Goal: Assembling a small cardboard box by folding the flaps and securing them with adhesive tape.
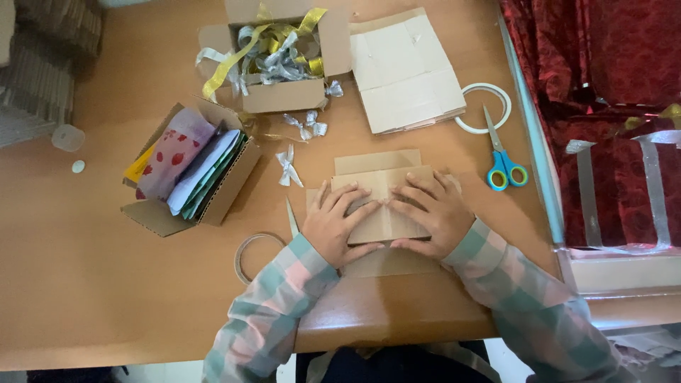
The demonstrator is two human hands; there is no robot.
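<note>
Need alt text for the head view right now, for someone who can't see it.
Both hands, left hand and right hand, press flat on a folded cardboard piece on a wooden table. Blue-handled scissors and a tape roll lie right; a box of ribbons behind.

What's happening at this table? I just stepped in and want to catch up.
A person presses both hands, left hand and right hand, flat on a folded cardboard piece on the wooden table. Blue-handled scissors, a tape roll and a box of ribbons lie beyond it.
</note>
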